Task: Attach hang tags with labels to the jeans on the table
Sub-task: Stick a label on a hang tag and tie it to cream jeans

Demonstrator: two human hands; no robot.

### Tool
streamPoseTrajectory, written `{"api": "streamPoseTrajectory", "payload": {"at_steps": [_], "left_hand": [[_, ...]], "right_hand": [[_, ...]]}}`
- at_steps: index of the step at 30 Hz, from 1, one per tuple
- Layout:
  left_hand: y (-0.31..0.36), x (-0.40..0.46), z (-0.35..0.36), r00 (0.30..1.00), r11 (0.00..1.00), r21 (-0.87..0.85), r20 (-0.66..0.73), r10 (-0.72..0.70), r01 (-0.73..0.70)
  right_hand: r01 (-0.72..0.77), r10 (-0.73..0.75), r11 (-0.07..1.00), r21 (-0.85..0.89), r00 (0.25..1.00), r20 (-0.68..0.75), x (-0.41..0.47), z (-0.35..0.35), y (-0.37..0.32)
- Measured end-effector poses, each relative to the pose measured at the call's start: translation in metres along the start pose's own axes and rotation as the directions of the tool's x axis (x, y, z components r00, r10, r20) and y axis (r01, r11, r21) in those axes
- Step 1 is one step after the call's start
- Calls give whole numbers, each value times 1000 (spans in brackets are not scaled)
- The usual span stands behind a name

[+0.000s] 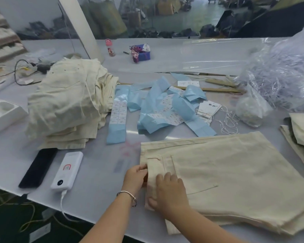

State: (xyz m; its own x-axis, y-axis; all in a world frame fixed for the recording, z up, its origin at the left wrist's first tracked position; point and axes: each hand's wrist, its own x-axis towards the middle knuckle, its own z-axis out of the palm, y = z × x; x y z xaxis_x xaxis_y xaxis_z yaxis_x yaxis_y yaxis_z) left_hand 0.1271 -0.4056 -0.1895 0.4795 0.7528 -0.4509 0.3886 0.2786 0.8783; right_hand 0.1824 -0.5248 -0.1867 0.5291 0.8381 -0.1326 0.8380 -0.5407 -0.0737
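Inspector: Nearest the camera, the cream jeans (235,181) lay flat on the tabletop (98,186), waistband toward the left. The right hand (170,193) pressed down on the waistband with straight fingers, gripping nothing. The left hand (135,178) pinched the waistband edge beside a belt loop.

Supervisor: Was a tag in either hand?

Inspector: None was visible. In my judgement the step was readying the waistband, so the cloth wanted holding flat and the loop kept open before any string went through.

Supervisor: And the supplies?

Inspector: Left of the hands lay a white power bank (67,171) and a dark phone (37,167). Beyond, blue label strips (118,118) were scattered mid-table, with the strung hang tags (207,109) just to their right, well apart from the hands. A pile of cream jeans (67,102) stood further left. I advised drawing one tag clear, since the strings looked tangled.
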Motion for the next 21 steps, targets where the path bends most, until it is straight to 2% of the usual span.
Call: {"api": "streamPoseTrajectory", "payload": {"at_steps": [2,4,6,8,10,12,14,15,16,18,21], "left_hand": [[2,-7,-3,989,993,-118,147,8,9],[2,-15,-3,955,993,-99,284,86,-60],[0,-21,0,919,992,-50,373,125,-115],[1,-24,5,904,987,39,407,128,-157],[0,-25,11,896,958,146,411,169,-248],[-5,-23,14,910,930,188,335,242,-317],[-11,-21,12,941,939,184,235,245,-291],[-14,-19,12,952,945,191,203,228,-267],[-16,-18,11,960,948,200,183,212,-247],[-18,-15,11,970,962,173,157,185,-211],[-15,-14,10,976,983,78,155,153,-166]], "right_hand": [[-63,67,993,96,997,-42,6,-5,-2],[-166,171,926,339,985,14,11,-14,4],[-298,260,783,545,954,148,14,-22,14],[-353,329,630,691,928,175,15,-19,23],[-394,400,395,830,887,231,13,-14,36],[-424,419,82,902,836,355,8,-11,52],[-437,381,-214,874,787,486,4,-10,66],[-429,356,-311,848,775,523,3,-8,73],[-418,339,-371,829,770,540,2,-6,78],[-390,317,-423,818,782,536,1,-1,84],[-337,313,-388,858,827,467,-3,5,84]]}}
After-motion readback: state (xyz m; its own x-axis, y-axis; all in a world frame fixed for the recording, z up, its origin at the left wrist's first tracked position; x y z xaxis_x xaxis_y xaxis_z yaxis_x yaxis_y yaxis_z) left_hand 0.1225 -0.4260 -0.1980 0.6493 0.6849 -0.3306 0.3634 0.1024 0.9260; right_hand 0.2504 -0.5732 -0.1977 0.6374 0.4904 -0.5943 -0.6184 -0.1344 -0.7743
